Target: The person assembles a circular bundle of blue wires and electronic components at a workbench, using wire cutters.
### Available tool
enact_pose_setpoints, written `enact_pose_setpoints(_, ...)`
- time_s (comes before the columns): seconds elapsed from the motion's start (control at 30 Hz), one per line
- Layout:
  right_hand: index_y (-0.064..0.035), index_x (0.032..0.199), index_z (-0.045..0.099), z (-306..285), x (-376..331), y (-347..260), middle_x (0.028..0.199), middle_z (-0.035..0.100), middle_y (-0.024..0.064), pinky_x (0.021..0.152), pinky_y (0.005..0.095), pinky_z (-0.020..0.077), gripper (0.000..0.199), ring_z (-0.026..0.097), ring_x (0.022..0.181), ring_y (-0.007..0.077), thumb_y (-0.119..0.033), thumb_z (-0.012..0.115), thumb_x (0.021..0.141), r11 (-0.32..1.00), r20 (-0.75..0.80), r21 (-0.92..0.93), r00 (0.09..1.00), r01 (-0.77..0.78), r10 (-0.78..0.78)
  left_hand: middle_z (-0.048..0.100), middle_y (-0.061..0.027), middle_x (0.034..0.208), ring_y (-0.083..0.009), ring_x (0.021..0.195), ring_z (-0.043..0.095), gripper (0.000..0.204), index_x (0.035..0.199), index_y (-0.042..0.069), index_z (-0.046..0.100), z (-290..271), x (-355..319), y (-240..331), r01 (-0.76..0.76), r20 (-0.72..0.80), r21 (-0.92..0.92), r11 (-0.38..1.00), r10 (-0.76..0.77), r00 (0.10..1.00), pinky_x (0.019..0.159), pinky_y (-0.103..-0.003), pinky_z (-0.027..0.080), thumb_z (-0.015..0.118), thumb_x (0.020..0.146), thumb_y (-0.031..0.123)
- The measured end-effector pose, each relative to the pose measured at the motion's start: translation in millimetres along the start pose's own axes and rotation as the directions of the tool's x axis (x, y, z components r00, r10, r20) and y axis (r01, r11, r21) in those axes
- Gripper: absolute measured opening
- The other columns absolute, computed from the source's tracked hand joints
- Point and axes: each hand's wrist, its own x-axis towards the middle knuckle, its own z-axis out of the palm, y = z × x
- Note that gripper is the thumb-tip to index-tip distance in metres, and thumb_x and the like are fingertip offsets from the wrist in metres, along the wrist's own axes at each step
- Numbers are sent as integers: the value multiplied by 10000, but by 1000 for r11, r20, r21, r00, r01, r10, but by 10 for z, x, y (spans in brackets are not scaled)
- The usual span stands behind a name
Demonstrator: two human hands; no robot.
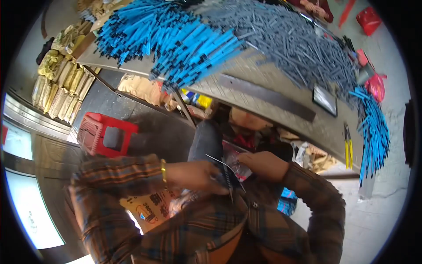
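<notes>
My left hand (200,176), with a gold-coloured bracelet at its wrist, is closed over my lap. Its fingers grip several thin dark strips (228,181), blurred so that their kind is unclear. A slim pale strip (214,158) slants across between my hands. To the right, my right hand (263,165) is bent with its fingertips close to these strips and a crumpled clear plastic bag (235,160). Blur hides whether it holds anything. On the table (211,88) ahead lie a heap of blue sticks with black ends (171,44) and a heap of grey tube-like pieces (290,39).
A flat metal bar (268,97), a dark phone-like device (325,100) and a yellow-handled tool (348,147) lie along the table's near edge. More blue sticks (375,132) hang over its right end. A red stool (107,135) stands left. Another person's hand (315,6) shows at the far side.
</notes>
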Motion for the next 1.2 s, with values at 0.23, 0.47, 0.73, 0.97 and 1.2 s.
enact_pose_setpoints(0.23, -42, 1223, 467, 479, 100, -144, 996, 607, 177, 750, 384, 487, 436, 608, 902, 332, -161, 540, 810, 892, 56, 440, 994, -105, 89, 642, -89, 968, -163, 924, 579, 192, 970, 76, 680, 49, -131, -99, -104, -396, 57, 993, 118, 910, 872, -281, 411, 664, 828, 204)
enact_pose_setpoints(0.47, -43, 1196, 490, 256, 3, -118, 946, 610, 173, 751, 376, 453, 499, 603, 859, 276, -235, 641, 760, 774, 178, 633, 976, -15, -127, 633, -117, 979, -293, 958, 585, 175, 929, 80, 685, 93, 200, 105, -485, -154, 818, 309, 930, 333, 1005, -447, 320, 657, 817, 211)
enact_pose_setpoints(0.73, -9, 1042, 556, 471, -62, -14, 962, 619, 139, 780, 338, 460, 365, 572, 863, 188, -268, 652, 804, 604, -79, 788, 992, 120, -94, 618, -102, 855, -302, 917, 580, 172, 842, 36, 629, 180, 633, 4, -659, -330, 580, 479, 878, 347, 972, -458, 361, 617, 838, 207)
enact_pose_setpoints(0.97, -16, 1053, 564, 620, 190, -507, 989, 617, 90, 810, 297, 459, 372, 552, 955, 123, -170, 725, 754, 438, -410, 884, 721, 163, 558, 582, -130, 1035, -314, 1025, 528, 176, 914, 20, 619, 147, 692, 91, -405, -439, 690, 600, 792, 425, 960, -391, 369, 591, 861, 186)
enact_pose_setpoints(1.2, -17, 1103, 527, 498, 419, -408, 1001, 618, 117, 781, 323, 469, 436, 588, 912, 171, -202, 715, 756, 559, -557, 801, 607, 214, 567, 473, -160, 1263, -284, 1128, 465, 217, 996, 18, 615, -82, 758, 81, -436, -492, 645, 628, 778, 391, 951, -367, 368, 595, 871, 194)
